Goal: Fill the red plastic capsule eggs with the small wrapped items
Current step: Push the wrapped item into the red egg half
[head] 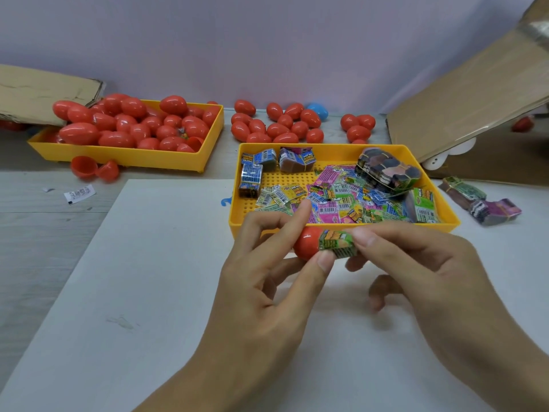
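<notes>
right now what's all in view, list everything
red capsule eggs: many, heaped in the far-left yellow tray
loose red eggs: about twenty, on the table behind the near tray
blue egg: one, among the loose eggs
wrapped items: many, multicoloured, in the near yellow tray
cardboard: brown, far right and far left
left hand: holds a red egg half
right hand: pinches a green wrapped item at the egg half

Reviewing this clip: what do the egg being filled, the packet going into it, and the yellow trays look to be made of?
Egg half: glossy red moulded plastic, with a highlight on its curve. Packet: probably thin printed film, creased and shiny. Right tray and left tray: matte, rigid yellow plastic; the right tray's floor shows a grid of small holes.
</notes>
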A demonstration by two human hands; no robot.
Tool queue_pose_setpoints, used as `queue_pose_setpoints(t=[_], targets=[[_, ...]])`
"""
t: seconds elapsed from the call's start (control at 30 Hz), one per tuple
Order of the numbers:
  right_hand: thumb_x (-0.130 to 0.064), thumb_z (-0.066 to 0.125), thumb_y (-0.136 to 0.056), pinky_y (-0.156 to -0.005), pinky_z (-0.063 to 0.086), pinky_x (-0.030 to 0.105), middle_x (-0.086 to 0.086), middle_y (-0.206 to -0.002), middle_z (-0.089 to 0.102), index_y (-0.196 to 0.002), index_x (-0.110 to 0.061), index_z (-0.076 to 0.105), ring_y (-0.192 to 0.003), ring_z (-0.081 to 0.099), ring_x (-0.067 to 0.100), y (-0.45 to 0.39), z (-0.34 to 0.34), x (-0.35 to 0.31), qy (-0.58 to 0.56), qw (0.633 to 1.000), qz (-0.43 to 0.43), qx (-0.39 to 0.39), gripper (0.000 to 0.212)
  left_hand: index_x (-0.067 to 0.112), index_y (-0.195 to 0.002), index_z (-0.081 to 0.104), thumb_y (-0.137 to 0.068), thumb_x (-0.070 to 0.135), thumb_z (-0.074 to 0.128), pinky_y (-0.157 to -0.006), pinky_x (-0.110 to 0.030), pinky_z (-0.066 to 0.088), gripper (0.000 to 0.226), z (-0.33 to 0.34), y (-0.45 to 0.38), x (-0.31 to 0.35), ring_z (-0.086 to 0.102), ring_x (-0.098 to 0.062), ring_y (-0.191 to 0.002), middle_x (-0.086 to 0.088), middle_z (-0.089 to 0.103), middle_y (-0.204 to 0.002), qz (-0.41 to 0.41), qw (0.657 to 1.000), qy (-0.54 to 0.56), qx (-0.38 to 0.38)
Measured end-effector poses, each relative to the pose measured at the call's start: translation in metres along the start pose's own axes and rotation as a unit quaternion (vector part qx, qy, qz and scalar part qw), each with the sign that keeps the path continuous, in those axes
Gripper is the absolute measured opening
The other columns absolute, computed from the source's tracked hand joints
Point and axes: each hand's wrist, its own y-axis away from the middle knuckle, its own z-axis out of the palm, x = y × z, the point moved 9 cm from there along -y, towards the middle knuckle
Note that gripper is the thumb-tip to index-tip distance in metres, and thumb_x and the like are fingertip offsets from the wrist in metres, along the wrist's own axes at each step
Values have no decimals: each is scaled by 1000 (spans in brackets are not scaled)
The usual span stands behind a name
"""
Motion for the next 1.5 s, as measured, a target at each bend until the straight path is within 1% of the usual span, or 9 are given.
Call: queue_pose_setpoints(t=[0.2,0.37,0.57,0.7,0.83,0.93,1.0,1.13,1.5], targets=[[-41,72,-76,-44,49,30,12,-94,75,-91,-10,80,-81,71,18,-2,11,21,-100,981,150,-68,35,19,-138,55,-91,20,66,-90,-24,56,48,4,3,5,62,-26,-111,0,49,-117,40,999,-19,-19],[-36,73,-77,-49,51,30,14,-102,75,-97,-13,80,-84,68,16,0,16,24,-107,974,176,-99,31,19,-142,47,-92,24,60,-89,-32,57,51,7,5,14,58,-22,-111,0,45,-119,93,987,-129,-31],[-37,66,-76,-53,53,26,15,-104,75,-101,-11,79,-78,67,12,5,23,23,-132,961,196,-147,38,2,-138,50,-92,18,61,-91,-14,43,50,17,7,26,53,-7,-106,-6,49,-113,168,954,-243,-51],[-29,72,-68,-56,55,24,16,-99,76,-102,-13,79,-75,70,13,5,18,27,-135,959,209,-133,38,4,-138,52,-92,22,61,-89,-27,49,51,17,6,20,59,-20,-104,-5,53,-115,153,956,-242,-60],[-28,75,-65,-68,58,28,16,-99,76,-102,-16,79,-79,69,16,6,18,31,-133,955,226,-138,39,6,-136,55,-89,23,63,-88,-25,49,50,19,4,22,61,-16,-102,-3,58,-112,136,962,-224,-76],[-17,81,-66,-68,57,28,17,-101,75,-104,-15,79,-82,68,18,6,19,35,-135,950,238,-153,38,28,-128,51,-82,55,64,-91,-27,52,55,13,-10,5,61,1,-106,15,64,-111,44,980,-165,-104],[-29,75,-68,-66,58,27,18,-103,74,-106,-13,77,-83,68,20,5,20,38,-155,945,248,-149,42,34,-118,56,-76,68,65,-90,-31,54,55,9,-11,0,62,6,-106,31,66,-105,17,986,-135,-98],[-35,75,-68,-60,57,26,15,-100,75,-105,-13,77,-80,70,17,4,21,38,-163,947,242,-137,43,17,-111,67,-82,25,76,-82,-39,57,32,2,3,20,68,-20,-99,6,70,-104,118,983,-139,-11],[-37,74,-71,-56,54,25,16,-91,73,-101,-5,76,-78,72,21,7,22,38,-177,939,255,-151,44,12,-110,70,-81,24,74,-90,-23,53,32,-2,4,19,70,-9,-102,3,72,-109,117,983,-138,12]])
